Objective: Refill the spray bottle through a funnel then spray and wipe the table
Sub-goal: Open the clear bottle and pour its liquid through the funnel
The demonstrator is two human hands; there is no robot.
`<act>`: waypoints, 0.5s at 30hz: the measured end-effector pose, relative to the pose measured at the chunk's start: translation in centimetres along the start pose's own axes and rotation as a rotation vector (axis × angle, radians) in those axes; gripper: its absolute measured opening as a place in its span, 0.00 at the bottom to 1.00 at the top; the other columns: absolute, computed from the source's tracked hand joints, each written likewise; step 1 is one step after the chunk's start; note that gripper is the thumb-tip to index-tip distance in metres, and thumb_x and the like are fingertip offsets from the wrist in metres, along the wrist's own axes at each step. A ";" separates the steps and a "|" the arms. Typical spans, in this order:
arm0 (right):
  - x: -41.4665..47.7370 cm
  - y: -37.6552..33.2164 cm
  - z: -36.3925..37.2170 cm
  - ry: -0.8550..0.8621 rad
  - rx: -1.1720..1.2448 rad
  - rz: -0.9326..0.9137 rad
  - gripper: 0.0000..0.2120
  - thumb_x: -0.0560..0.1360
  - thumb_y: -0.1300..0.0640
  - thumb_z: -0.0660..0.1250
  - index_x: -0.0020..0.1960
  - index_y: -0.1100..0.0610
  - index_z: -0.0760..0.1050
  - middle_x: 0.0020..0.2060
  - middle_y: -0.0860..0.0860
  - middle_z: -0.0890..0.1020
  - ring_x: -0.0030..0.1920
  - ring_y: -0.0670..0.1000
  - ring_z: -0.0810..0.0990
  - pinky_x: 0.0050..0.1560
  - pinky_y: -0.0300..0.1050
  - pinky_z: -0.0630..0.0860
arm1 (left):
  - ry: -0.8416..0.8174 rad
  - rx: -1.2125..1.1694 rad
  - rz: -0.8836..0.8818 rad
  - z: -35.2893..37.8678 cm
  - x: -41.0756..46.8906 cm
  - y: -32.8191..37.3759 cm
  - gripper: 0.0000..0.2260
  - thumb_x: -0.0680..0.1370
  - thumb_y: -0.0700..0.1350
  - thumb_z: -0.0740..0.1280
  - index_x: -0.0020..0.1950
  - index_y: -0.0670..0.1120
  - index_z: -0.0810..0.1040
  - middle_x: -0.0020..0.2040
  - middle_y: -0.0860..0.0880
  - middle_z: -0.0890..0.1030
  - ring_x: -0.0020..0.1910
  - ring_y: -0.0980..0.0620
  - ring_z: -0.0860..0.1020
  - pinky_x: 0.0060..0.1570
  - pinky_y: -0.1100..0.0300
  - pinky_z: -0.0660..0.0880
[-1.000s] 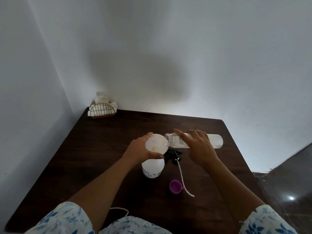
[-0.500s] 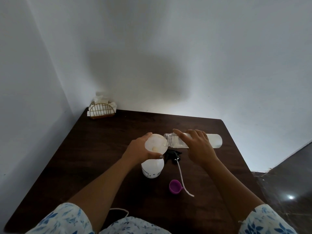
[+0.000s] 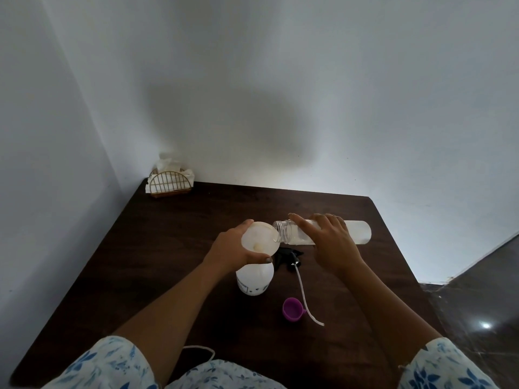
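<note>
Looks to us like a home room corner: dark wooden table point(image 3: 168, 248), wire napkin holder point(image 3: 170, 185), plain white walls point(image 3: 280, 80), dark tiled floor point(image 3: 477, 304).

A: What sort of room is it?
B: A plain corner — a pale left wall point(image 3: 42, 136) meets a pale back wall point(image 3: 365, 80), with a broad soft shadow point(image 3: 238, 130) on the back one.
A: And the furniture?
B: One dark wooden table point(image 3: 174, 248) standing in that corner, a wire napkin holder point(image 3: 170, 183) at its far left.
A: The floor?
B: Dark, glossy floor point(image 3: 483, 290) on the right — a small bright glint point(image 3: 485, 325) shines on it.
</note>
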State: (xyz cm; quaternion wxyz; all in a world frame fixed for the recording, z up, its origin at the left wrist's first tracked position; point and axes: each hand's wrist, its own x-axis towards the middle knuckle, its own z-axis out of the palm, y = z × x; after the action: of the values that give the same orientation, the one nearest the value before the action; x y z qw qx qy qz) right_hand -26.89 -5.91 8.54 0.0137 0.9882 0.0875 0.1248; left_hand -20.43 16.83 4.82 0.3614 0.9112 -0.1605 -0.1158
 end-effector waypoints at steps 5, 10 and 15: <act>0.0 0.2 -0.1 -0.011 -0.022 -0.001 0.42 0.63 0.61 0.74 0.73 0.46 0.62 0.58 0.59 0.77 0.58 0.61 0.74 0.61 0.60 0.69 | 0.000 0.005 -0.002 0.0 0.0 0.0 0.49 0.59 0.63 0.75 0.74 0.52 0.57 0.71 0.47 0.68 0.67 0.45 0.68 0.63 0.50 0.70; -0.1 0.3 -0.1 -0.015 -0.028 -0.001 0.42 0.64 0.61 0.74 0.73 0.45 0.61 0.58 0.59 0.76 0.58 0.61 0.73 0.62 0.60 0.68 | 0.001 0.007 -0.011 0.1 0.0 -0.1 0.49 0.59 0.64 0.75 0.74 0.53 0.56 0.70 0.46 0.69 0.66 0.45 0.68 0.62 0.49 0.70; -0.1 0.2 -0.1 -0.009 -0.023 0.004 0.41 0.64 0.62 0.73 0.73 0.46 0.62 0.58 0.60 0.77 0.58 0.61 0.74 0.61 0.60 0.68 | -0.002 0.006 -0.009 0.1 0.1 -0.1 0.49 0.59 0.64 0.75 0.74 0.53 0.56 0.70 0.47 0.69 0.66 0.45 0.68 0.62 0.50 0.70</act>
State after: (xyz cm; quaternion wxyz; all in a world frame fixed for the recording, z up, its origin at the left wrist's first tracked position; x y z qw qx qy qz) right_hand -27.01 -6.12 8.62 0.0252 0.9887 0.0838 0.1214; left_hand -20.39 16.83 4.66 0.3581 0.9128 -0.1569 -0.1180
